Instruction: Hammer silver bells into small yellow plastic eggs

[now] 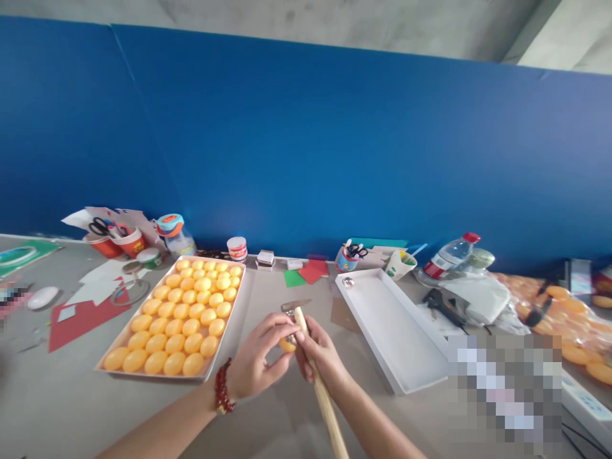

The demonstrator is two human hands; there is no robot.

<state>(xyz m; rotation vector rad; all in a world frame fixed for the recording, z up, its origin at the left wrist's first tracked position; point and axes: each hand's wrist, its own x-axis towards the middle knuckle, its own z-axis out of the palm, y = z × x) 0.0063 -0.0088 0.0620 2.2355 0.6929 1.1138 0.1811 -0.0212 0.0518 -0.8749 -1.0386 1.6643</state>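
Observation:
Near the table's front, my right hand (319,350) is wrapped round the pale wooden handle of a hammer (326,408), whose metal head points up and away from me. Close beside it, my left hand (262,357) curls its fingers and thumb about an orange ball (287,346), which shows only in part. A small shiny metal piece (291,339) sits against the ball; its kind is hard to make out. To the left lies a shallow white tray (217,361) with rows of orange balls (174,342). At right, another white tray (404,338) has a small silver piece (349,282) in its far corner.
Along the blue partition (306,153) stand cups of scissors and pens (129,242), a lidded bottle (176,236), a tub (236,248) and a plastic bottle (447,258). A black glue gun (444,307) and bagged orange balls (568,319) lie at right. Red paper (86,325) lies far left.

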